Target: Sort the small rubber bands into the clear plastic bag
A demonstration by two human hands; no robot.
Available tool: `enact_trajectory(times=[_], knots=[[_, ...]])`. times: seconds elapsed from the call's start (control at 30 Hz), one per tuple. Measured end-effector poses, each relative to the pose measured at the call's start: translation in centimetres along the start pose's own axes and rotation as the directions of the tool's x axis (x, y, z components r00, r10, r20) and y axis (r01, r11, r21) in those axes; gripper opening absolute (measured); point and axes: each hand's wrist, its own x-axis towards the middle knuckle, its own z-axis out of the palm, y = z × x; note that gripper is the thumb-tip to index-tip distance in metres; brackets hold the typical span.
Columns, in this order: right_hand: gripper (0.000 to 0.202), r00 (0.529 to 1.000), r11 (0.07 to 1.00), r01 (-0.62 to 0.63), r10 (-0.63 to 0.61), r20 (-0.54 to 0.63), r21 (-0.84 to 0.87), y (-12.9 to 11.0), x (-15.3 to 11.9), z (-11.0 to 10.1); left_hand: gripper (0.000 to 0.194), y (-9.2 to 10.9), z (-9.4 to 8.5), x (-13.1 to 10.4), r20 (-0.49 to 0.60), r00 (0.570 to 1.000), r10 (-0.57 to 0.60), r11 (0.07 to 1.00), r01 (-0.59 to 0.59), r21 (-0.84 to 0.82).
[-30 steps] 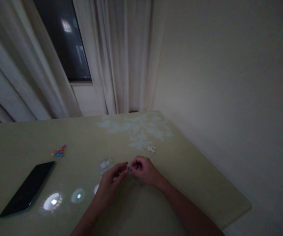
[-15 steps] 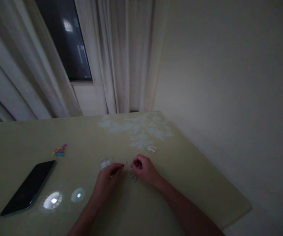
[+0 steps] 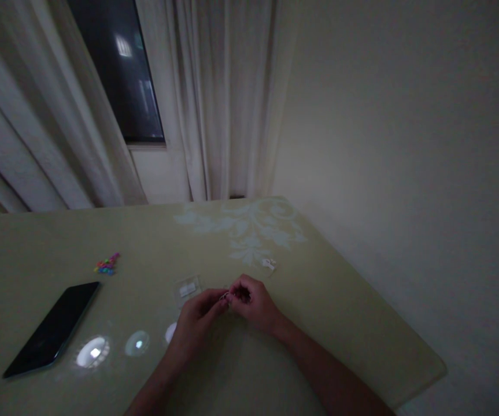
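My left hand (image 3: pixel 198 316) and my right hand (image 3: pixel 253 303) meet low above the table, fingertips almost touching. Thumb and forefinger of the left pinch a small pale ring (image 3: pixel 224 296), thin and light-coloured. The right fingertips are pinched on its other side; they cover much of it, so its exact kind does not show. Just behind the left hand lies a clear plastic bag (image 3: pixel 187 288) with a white label. Beyond the right hand rests a small white tag-like piece (image 3: pixel 269 264). Whatever lies under the hands is mostly hidden.
A pile of small bright-coloured pieces (image 3: pixel 107 265) lies left on the table (image 3: pixel 154 242). Nearer stands out a dark tablet (image 3: pixel 52 329), lying flat. Round light reflections (image 3: pixel 93 352) show on the glossy top. Curtains (image 3: pixel 218 104) and a wall (image 3: pixel 383 144) border the table.
My left hand has moved right and closed in on the right hand, covering the loose pale rings seen between them before. A pale ring now shows at the fingertips.
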Motion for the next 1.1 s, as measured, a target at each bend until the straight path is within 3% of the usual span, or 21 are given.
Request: enact_trajectory(times=[0.13,0.27,0.57,1.1], knots=[[0.012,1.0,1.0,-0.001,0.001,-0.03,-0.008,0.0,0.1,-0.2,0.033,-0.6,-0.5,0.3,-0.067,0.997,-0.044,0.999,0.042,-0.024],[0.015,0.999,1.0,-0.007,0.007,-0.043,0.001,-0.3,0.1,-0.3,0.03,-0.7,-0.9,0.4,-0.114,0.993,-0.012,1.0,0.009,-0.024],[0.016,0.999,1.0,0.01,-0.01,-0.032,-0.023,-0.4,0.1,0.0,0.031,-1.4,-1.0,0.4,-0.128,0.991,0.046,0.998,-0.052,-0.038],[0.019,0.998,0.995,0.034,-0.039,-0.047,-0.089,0.0,0.0,0.0,0.032,-0.6,-0.9,0.4,-0.126,0.992,0.025,0.999,-0.027,-0.019]])
